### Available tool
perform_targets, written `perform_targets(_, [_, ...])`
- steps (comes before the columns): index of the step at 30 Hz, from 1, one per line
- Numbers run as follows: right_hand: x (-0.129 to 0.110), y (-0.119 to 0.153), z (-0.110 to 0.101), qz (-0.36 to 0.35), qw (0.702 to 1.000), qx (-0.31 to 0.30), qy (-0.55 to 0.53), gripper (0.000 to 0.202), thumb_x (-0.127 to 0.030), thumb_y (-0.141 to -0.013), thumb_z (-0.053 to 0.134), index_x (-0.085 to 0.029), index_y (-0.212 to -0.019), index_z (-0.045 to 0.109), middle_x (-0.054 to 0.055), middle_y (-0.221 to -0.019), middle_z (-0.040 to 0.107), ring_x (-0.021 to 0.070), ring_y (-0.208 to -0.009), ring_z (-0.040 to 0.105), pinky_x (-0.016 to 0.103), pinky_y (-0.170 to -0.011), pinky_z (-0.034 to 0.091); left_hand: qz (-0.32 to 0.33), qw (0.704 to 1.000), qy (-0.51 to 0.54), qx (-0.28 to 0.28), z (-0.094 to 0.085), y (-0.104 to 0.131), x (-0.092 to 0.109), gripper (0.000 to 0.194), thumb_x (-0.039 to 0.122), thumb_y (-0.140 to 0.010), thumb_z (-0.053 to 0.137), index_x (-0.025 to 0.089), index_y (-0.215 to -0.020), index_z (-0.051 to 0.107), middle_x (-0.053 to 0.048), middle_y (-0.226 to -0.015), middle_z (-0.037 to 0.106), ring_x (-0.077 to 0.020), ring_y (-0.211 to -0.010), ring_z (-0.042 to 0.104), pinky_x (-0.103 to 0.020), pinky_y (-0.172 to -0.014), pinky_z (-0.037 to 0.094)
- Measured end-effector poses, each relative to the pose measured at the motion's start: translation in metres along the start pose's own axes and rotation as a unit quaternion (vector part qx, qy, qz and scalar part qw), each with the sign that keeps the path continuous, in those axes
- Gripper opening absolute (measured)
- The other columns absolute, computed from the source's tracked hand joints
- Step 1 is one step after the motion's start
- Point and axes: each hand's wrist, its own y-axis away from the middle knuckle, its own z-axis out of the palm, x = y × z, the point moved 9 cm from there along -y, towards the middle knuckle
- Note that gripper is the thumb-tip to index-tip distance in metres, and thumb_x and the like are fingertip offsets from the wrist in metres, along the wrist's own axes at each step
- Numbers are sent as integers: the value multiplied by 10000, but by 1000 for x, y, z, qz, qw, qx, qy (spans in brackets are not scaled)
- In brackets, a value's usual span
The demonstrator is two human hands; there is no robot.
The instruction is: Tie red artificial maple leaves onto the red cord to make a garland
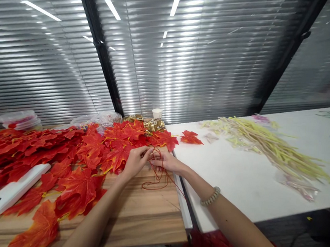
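Thin red cord (154, 187) runs in loose loops between my two hands and trails onto the wooden table. My left hand (137, 160) is closed in a pinch on the cord, thumb against fingers. Beside it, almost touching, my right hand (164, 160) has its fingers curled around more of the loops; a beaded bracelet (211, 196) circles that wrist. Red artificial maple leaves (120, 150) lie just beyond and left of my left hand. One single maple leaf (191, 137) rests on the white table past my right hand.
A white power bank-like device (15, 189) with a black cable lies among the leaves. Plastic tubs (19, 119), gold wrappers (155, 125) and a paper cup (157, 113) stand at the back. Yellow stems (277, 145) spread over the white table (234, 186), which meets the wooden table (152, 217) at a gap.
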Motion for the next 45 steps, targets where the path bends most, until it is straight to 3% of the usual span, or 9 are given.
perform_targets(13, [0, -1, -2, 8, 1000, 14, -10, 261, -341, -744, 606, -144, -914, 611, -8, -649, 562, 60, -476, 458, 187, -457, 366, 6, 999, -17, 33, -7, 0, 0, 288, 341, -845, 464, 132, -755, 641, 5, -600, 599, -82, -504, 468, -184, -515, 345])
perform_targets(25, [-10, 1, -18, -18, 994, 107, 5, 231, -370, -748, 572, -140, -771, 580, -19, -609, 554, 51, -439, 427, 171, -399, 312, 5, 997, -30, 65, -15, 0, -2, 285, 333, -839, 466, 128, -730, 633, 9, -560, 568, -79, -478, 430, -183, -486, 323])
perform_targets(35, [-10, 0, -11, -31, 997, 69, -24, 278, -415, -719, 615, -140, -746, 584, -15, -609, 565, 81, -487, 496, 216, -488, 401, -2, 998, -24, 64, -13, 1, -7, 318, 350, -847, 451, 123, -698, 617, 8, -566, 557, -77, -491, 411, -184, -498, 317])
perform_targets(45, [-9, 1, -12, -18, 997, 79, -15, 296, -429, -716, 625, -137, -736, 584, -16, -562, 563, 91, -480, 514, 204, -441, 362, -8, 997, -23, 79, -17, 1, -6, 308, 353, -842, 460, 122, -737, 635, 6, -571, 560, -76, -490, 409, -184, -499, 325])
